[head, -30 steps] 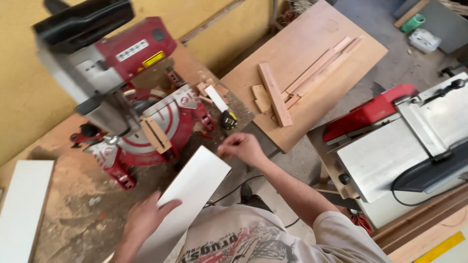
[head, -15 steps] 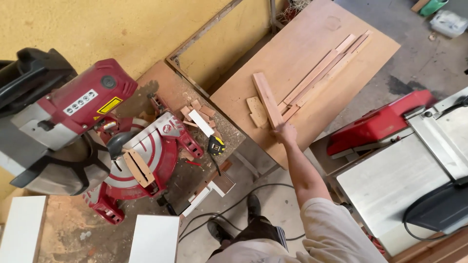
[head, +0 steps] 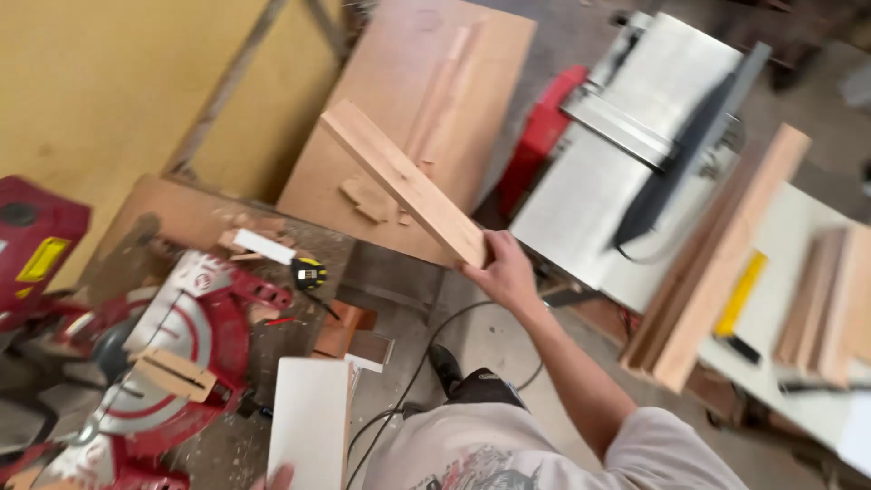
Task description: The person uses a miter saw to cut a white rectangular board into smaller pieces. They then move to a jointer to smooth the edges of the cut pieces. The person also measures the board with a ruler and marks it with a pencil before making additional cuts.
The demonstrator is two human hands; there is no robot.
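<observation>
My right hand [head: 502,268] grips the near end of a short wooden plank [head: 402,180] and holds it lifted above the brown board [head: 472,73], its far end pointing up-left. My left hand [head: 275,477] shows only as fingertips at the bottom edge, touching the near end of a white panel [head: 310,419] that lies beside the red miter saw [head: 154,363].
A yellow tape measure [head: 308,272] and wood offcuts [head: 259,243] lie on the saw bench. Thin strips [head: 445,91] and small blocks [head: 367,200] rest on the brown board. A table saw [head: 635,154] stands to the right, stacked planks [head: 717,263] beyond it. A cable [head: 408,381] runs across the floor.
My right hand reached to the brown board, took hold of the plank and lifted it toward me. The view swung right; the white panel now lies by the saw.
</observation>
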